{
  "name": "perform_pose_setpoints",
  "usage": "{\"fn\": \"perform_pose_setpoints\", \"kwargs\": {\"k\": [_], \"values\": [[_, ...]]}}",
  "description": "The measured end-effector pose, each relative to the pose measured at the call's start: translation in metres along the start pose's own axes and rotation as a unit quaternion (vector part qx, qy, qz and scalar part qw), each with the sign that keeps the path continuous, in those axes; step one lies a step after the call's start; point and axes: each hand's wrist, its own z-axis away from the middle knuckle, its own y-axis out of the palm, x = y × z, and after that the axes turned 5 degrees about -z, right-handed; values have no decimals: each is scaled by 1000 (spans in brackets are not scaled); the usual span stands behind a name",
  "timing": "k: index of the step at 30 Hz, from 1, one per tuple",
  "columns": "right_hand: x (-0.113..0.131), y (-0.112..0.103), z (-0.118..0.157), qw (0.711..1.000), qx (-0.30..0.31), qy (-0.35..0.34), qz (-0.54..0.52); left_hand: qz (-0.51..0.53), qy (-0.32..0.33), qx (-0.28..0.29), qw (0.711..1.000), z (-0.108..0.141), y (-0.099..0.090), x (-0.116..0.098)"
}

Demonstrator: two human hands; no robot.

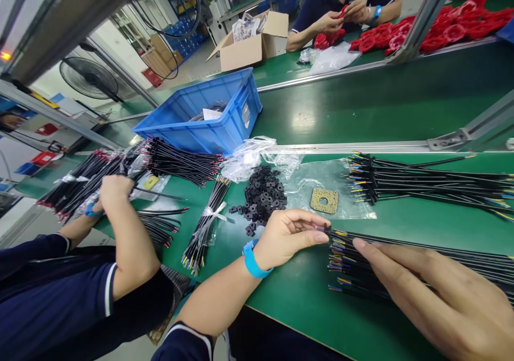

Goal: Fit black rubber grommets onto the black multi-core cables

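Well, the black cables (355, 264) lie in a row nearer the person than the sponge pad (324, 201) and to its right, their coloured wire ends (339, 234) facing left. The left hand (287, 238) has thumb and finger closed on a small black piece (327, 231) just by those ends. The right hand (437, 291) lies over the row, its fingertips close together at the upper cables; whether they grip one, I cannot tell.

Each cable looks light and springy, smooth in its jacket and likely to roll or slide against its neighbours. The jacket just behind the wire ends seems the sound place to hold; the thin strands would probably bend or splay if pushed. The small black piece looks light and rigid, with little surface to pinch, so fingertips suit it best.

Left of the sponge pad sits the pile of black pieces (263, 192), which a sleeve or wrist could scatter. To its upper right, more cables (421, 181) stretch out of view. The metal rail (349, 148) runs beyond the pad, and the near edge of the green table (289, 326) passes below the left forearm. Green tabletop shows between pad and left wrist, giving that hand some room to turn; rightward, long cables would drag.
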Motion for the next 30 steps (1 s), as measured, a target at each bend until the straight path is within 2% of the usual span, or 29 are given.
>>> {"fn": "perform_pose_setpoints", "kwargs": {"k": [3,7,12,17,25,30], "values": [[-2,2,-5,998,-10,-62,27,-38,47,8,998,1,0,1],[3,7,-17,997,-55,-44,39,-112,154,0,982,3,0,1],[5,14,-22,999,-41,-12,10,-178,246,3,953,4,-1,-2],[4,16,-23,998,-2,13,-69,-215,250,18,944,4,-3,-1],[5,17,-29,991,8,31,-128,-214,292,24,932,4,-1,1],[6,18,-29,989,15,29,-144,-234,275,31,932,5,0,2]]}}
